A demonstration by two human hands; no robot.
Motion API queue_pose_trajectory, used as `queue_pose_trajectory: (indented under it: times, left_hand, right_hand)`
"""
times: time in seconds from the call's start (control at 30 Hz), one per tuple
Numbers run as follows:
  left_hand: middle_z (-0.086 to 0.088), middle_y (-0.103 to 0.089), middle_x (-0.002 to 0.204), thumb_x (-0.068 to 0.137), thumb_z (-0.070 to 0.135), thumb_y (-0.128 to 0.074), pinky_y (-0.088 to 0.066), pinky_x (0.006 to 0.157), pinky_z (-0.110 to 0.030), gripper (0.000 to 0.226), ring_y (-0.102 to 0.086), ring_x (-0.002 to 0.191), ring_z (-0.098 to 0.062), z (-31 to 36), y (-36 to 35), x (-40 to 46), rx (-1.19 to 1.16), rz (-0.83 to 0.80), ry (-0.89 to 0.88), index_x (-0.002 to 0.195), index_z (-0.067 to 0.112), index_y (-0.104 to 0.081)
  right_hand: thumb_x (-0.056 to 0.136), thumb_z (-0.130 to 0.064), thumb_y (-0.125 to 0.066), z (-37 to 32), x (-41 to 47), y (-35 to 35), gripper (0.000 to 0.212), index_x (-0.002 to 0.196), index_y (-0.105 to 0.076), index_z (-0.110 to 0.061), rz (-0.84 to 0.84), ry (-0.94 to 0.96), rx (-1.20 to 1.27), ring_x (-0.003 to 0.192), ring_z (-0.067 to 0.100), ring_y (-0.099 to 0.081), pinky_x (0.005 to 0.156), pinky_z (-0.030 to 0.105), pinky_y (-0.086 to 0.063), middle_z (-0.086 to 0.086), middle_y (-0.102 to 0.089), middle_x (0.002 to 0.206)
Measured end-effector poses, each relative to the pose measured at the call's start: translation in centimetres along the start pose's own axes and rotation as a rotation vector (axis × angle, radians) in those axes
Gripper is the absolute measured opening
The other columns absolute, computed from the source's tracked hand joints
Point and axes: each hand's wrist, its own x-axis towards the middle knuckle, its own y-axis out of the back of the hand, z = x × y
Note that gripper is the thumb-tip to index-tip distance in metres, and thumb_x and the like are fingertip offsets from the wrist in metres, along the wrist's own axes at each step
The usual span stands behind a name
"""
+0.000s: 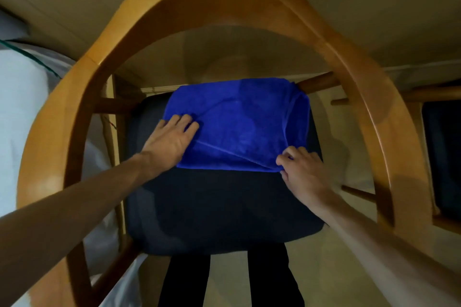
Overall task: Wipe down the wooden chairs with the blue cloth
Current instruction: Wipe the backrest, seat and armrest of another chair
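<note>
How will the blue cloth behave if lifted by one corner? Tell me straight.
The blue cloth would probably droop limply: it already lies creased and folded over the dark seat cushion. It looks light, since the right hand pinches its edge easily. Its plush surface likely grips rather than slides under the left hand.

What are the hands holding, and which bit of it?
The right hand pinches the blue cloth at its near right corner. The left hand just presses flat on the cloth's left edge, on the dark seat cushion.
</note>
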Motion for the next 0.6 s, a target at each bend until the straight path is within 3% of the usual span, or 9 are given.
queue_pose_trajectory:
  times: [0.07, 0.17, 0.23, 0.3, 0.4, 0.47, 0.53, 0.6]
  left_hand:
    - [-0.006, -0.021, 0.147, 0.078, 0.026, -0.074, -0.036, 0.107, -0.046, 0.084, -0.032, 0.131, -0.026, -1.1, 0.0, 0.0, 0.007, -0.033, 0.019, 0.144, 0.026, -0.023]
    - [-0.006, -0.030, 0.139, 0.082, 0.027, -0.070, -0.047, 0.093, -0.040, 0.070, -0.044, 0.118, -0.024, -1.9, 0.2, -0.3, -0.027, 0.045, 0.005, 0.139, 0.025, -0.030]
    - [-0.005, -0.042, 0.129, 0.087, 0.026, -0.064, -0.051, 0.083, -0.034, 0.052, -0.052, 0.103, -0.020, -2.2, 0.7, -0.3, -0.036, 0.093, 0.012, 0.132, 0.024, -0.039]
    - [-0.003, -0.048, 0.124, 0.091, 0.027, -0.058, -0.048, 0.087, -0.034, 0.038, -0.053, 0.104, -0.019, -2.7, 1.5, -0.1, 0.017, 0.076, 0.033, 0.127, 0.025, -0.046]
    - [-0.001, -0.047, 0.129, 0.093, 0.031, -0.055, -0.043, 0.097, -0.037, 0.035, -0.048, 0.116, -0.020, -2.8, 2.2, 0.2, 0.067, -0.007, -0.008, 0.127, 0.026, -0.047]
    - [-0.002, -0.052, 0.121, 0.094, 0.030, -0.052, -0.049, 0.090, -0.036, 0.029, -0.054, 0.106, -0.019, -2.5, 2.9, 0.3, 0.041, 0.005, 0.028, 0.123, 0.025, -0.048]
    - [-0.002, -0.057, 0.106, 0.096, 0.028, -0.049, -0.054, 0.074, -0.036, 0.024, -0.059, 0.087, -0.018, -2.8, 4.3, 0.8, -0.168, 0.114, 0.185, 0.119, 0.023, -0.045]
    - [-0.001, -0.057, 0.093, 0.097, 0.024, -0.048, -0.053, 0.058, -0.032, 0.019, -0.060, 0.070, -0.015, -3.7, 6.7, 1.6, -0.484, 0.265, 0.367, 0.114, 0.023, -0.040]
  right_hand:
    - [0.088, -0.020, -0.067, 0.7, 0.1, 0.0, 0.012, 0.099, -0.065, -0.023, 0.037, -0.025, 0.118, 0.090, 0.018, -0.058, 0.076, 0.035, -0.049, -0.006, -0.057, 0.103]
    - [0.089, -0.020, -0.068, 1.8, 1.0, 0.9, 0.008, 0.095, -0.066, -0.024, 0.011, -0.110, 0.510, 0.086, 0.010, -0.058, 0.076, 0.031, -0.052, -0.010, -0.056, 0.101]
    - [0.089, -0.022, -0.071, 2.8, 1.7, 2.1, 0.007, 0.093, -0.069, -0.027, 0.003, -0.180, 0.731, 0.082, 0.003, -0.060, 0.075, 0.017, -0.049, -0.011, -0.057, 0.101]
    - [0.091, -0.024, -0.069, 3.8, 2.4, 3.6, 0.009, 0.091, -0.068, -0.032, 0.001, -0.240, 0.880, 0.076, -0.002, -0.062, 0.066, 0.008, -0.047, -0.014, -0.061, 0.097]
    - [0.097, -0.022, -0.061, 4.7, 3.3, 5.8, 0.008, 0.097, -0.065, -0.028, 0.020, -0.278, 0.945, 0.070, 0.001, -0.068, 0.063, 0.019, -0.057, -0.009, -0.068, 0.092]
    - [0.099, -0.020, -0.057, 5.0, 4.2, 7.1, 0.008, 0.102, -0.063, -0.023, 0.042, -0.288, 0.986, 0.078, 0.003, -0.071, 0.073, 0.027, -0.060, -0.007, -0.068, 0.097]
    - [0.100, -0.020, -0.055, 5.1, 5.6, 8.7, 0.010, 0.107, -0.061, -0.021, 0.077, -0.297, 1.010, 0.090, 0.004, -0.069, 0.081, 0.026, -0.057, -0.008, -0.066, 0.101]
    - [0.100, -0.023, -0.054, 5.0, 6.9, 10.3, 0.011, 0.109, -0.060, -0.023, 0.164, -0.298, 0.957, 0.096, 0.000, -0.063, 0.076, 0.014, -0.049, -0.012, -0.063, 0.103]
